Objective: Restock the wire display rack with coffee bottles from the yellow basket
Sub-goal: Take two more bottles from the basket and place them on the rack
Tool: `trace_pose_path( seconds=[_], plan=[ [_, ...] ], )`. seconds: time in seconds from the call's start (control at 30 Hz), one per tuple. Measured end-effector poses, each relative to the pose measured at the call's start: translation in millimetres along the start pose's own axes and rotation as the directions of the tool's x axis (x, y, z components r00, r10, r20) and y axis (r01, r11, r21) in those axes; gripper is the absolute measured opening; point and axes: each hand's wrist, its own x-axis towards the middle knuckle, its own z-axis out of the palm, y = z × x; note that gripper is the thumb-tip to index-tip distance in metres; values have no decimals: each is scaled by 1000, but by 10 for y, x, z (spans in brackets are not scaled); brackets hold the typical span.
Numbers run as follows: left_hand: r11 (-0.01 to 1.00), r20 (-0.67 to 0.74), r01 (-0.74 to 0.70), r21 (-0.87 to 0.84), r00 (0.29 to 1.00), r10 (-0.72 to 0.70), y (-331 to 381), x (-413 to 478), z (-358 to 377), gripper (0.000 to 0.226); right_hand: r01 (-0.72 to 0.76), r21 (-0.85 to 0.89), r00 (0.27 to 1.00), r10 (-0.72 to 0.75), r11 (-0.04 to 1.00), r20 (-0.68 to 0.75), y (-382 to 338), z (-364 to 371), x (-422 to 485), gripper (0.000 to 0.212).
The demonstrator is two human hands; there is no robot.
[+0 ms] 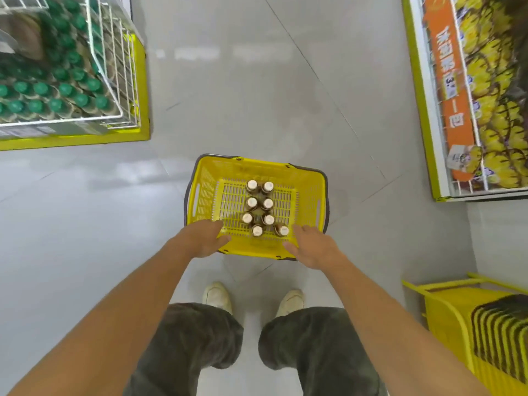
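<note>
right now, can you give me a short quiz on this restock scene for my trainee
1. True or false: the left hand and the right hand are both at the near rim of the yellow basket.
2. How many white-capped coffee bottles stand in that basket?
3. The racked bottles in the wire rack, upper left, have caps that are: A green; B red; C white.

Key: 1 true; 2 eight; 3 A.
</note>
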Motion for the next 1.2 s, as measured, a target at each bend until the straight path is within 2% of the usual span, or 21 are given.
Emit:
trace_pose_path(
  seconds=[0.23, 0.33, 0.4, 0.5, 0.57, 0.63, 0.73, 0.83, 0.97, 1.0, 1.1, 1.2],
  plan=[
    [998, -75, -32, 50, 997, 36, -384, 1445, 593, 61, 33, -74, 996, -39, 997, -75, 356, 736, 1270, 71],
    [997, -111, -72, 4, 991, 72, -441, 1890, 804, 66, 85, -86, 995, -89, 993, -45, 523, 1005, 1583, 78],
    [990, -189, -141, -30, 973, 133, -443, 2083, 923, 67, 121, -71, 991, -125, 990, -56, 602, 1143, 1721, 77],
    [959, -348, -271, -79, 909, 228, -392, 2239, 1035, 52, 173, -32, 976, -176, 984, -129, 664, 1257, 1875, 62],
    [945, -383, -317, -80, 885, 264, -365, 2290, 1092, 39, 186, 43, 967, -175, 982, -186, 678, 1305, 1924, 53],
    [936, -410, -338, -99, 871, 271, -365, 2306, 1136, 33, 191, 191, 962, -145, 963, -233, 680, 1341, 1943, 44],
    [892, -507, -404, -204, 823, 256, -395, 2340, 1178, 23, 199, 477, 949, -45, 856, -313, 700, 1427, 1992, 29],
    [855, -577, -427, -295, 793, 197, -387, 2405, 1215, 12, 203, 635, 929, 59, 746, -366, 694, 1497, 2092, 23],
    [826, -581, -391, -405, 808, 97, -324, 2376, 1286, 29, 214, 711, 891, 165, 670, -424, 631, 1529, 2156, 23],
    [807, -587, -400, -434, 805, 83, -325, 2327, 1282, 29, 223, 717, 884, 173, 660, -434, 620, 1503, 2110, 22],
    [753, -613, -423, -504, 789, 33, -348, 1994, 1102, 6, 267, 740, 867, 183, 617, -464, 595, 1256, 1764, 17],
    [748, -642, -438, -499, 766, 20, -281, 1306, 633, 5, 305, 720, 847, 168, 623, -504, 466, 689, 1148, 14]
  ],
)
